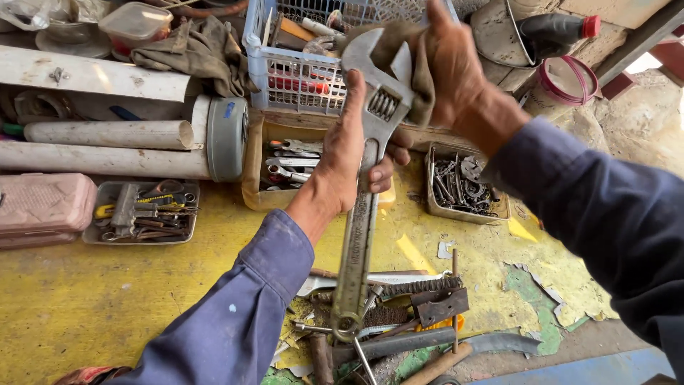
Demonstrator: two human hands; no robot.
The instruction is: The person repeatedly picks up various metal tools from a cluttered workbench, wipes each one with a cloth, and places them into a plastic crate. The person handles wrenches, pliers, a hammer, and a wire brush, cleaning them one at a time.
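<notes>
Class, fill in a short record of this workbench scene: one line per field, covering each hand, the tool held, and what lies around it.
Left hand: grips the adjustable wrench below its head
Right hand: presses a brown rag against the wrench head
Wrench pose: upright, head at top
Behind: blue plastic basket of tools
Bench: yellow worktop, paint peeling
Right of wrench: tray of metal parts

The work surface is a yellow-painted bench, its paint chipped near the front edge. Resting directly on it: a pink case, a metal tray of hand tools, white pipes, a box of spanners, a tin of scrap hardware, and loose wire brushes.
</notes>
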